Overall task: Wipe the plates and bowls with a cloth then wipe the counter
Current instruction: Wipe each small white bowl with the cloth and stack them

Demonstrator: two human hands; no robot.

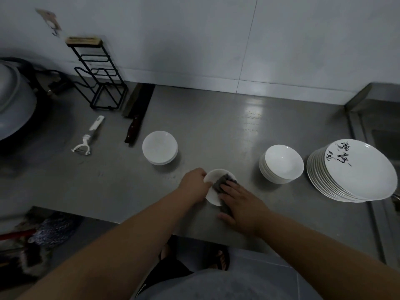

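your l hand (193, 185) has fingers curled on the left rim of the small white bowl (213, 176), near the front edge of the counter (216, 126). r hand (242, 204) lies flat, fingers straight, pressing the grey cloth (219, 184) into that bowl from the right. bowl stack (281, 163) sits right of the grip, plate stack (355, 172) beyond it. second bowl stack (160, 147) is up-left of the grip.
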